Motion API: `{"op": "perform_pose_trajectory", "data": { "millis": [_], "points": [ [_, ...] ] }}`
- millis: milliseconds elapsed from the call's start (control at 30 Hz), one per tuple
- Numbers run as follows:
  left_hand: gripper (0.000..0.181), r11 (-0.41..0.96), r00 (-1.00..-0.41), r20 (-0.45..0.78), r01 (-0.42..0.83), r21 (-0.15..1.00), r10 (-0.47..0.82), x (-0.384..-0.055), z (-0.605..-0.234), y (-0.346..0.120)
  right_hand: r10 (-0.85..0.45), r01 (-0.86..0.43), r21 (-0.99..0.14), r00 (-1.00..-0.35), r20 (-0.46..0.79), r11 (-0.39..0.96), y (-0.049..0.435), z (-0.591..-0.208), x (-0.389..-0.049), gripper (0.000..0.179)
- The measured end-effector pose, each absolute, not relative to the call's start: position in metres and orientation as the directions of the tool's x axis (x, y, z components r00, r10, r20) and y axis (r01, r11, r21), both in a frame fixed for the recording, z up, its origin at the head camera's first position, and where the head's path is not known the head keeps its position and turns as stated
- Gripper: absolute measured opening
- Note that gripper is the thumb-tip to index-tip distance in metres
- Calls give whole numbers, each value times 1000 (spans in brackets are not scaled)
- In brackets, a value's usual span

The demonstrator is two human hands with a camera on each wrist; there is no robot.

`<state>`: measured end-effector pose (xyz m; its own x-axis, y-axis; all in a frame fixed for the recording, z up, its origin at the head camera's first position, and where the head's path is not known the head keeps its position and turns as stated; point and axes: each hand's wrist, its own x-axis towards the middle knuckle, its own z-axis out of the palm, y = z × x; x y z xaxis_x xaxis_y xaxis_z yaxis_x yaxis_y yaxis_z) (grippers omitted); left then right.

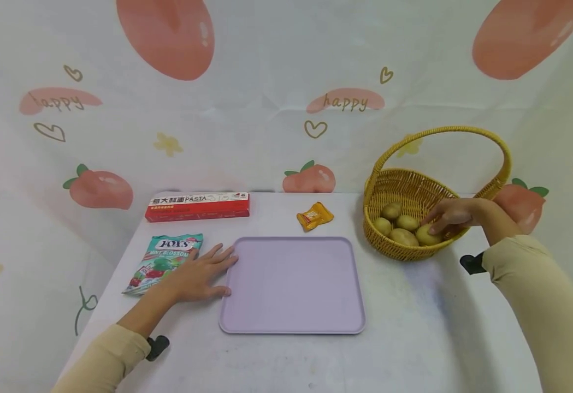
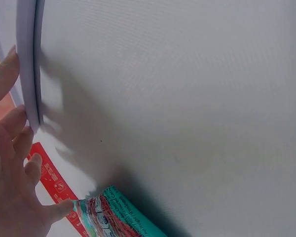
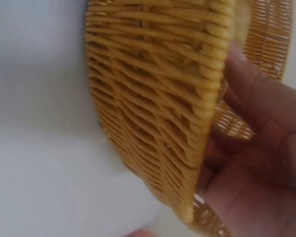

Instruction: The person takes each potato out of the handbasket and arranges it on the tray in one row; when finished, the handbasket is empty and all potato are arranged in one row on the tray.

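My left hand [image 1: 200, 278] lies with its fingers spread at the left rim of a pale purple tray [image 1: 293, 286], thumb and fingertips touching the rim. Under and beside that hand is a teal bag of Fox's candy [image 1: 160, 262]; in the left wrist view the little finger is at the candy bag [image 2: 118, 215]. Inside a wicker basket [image 1: 399, 254] at the right, my right hand [image 1: 455, 214] grips a potato [image 1: 427, 236] with curled fingers and thumb. Several other potatoes [image 1: 404, 237] lie beside it. The basket wall [image 3: 158, 98] hides most of that grip in the right wrist view.
A red and white pasta box [image 1: 198, 207] lies at the back left of the white table [image 1: 286, 363]. An orange-wrapped snack [image 1: 314, 216] lies behind the tray. The basket's tall handle [image 1: 443, 130] arches above it. A patterned cloth [image 1: 257, 131] hangs behind the table.
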<state>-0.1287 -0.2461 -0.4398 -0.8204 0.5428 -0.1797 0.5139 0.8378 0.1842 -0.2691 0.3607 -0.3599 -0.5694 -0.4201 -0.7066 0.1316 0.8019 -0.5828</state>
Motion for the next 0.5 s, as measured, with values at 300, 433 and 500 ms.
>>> {"op": "perform_pose_trajectory", "data": {
  "millis": [300, 433, 500],
  "points": [
    [84, 835, -816, -186, 520, 178, 548, -130, -438, -246, -529, -64, -647, -640, -558, 760, 365, -336, -256, 53],
    [84, 832, -813, -182, 526, 175, 552, -130, -440, -247, -581, -162, -659, -653, -486, 734, 357, -325, -248, 49],
    [84, 832, -813, -181, 527, 175, 553, -130, -441, -247, -612, -232, -658, -661, -434, 716, 349, -320, -243, 46]
  ]
}}
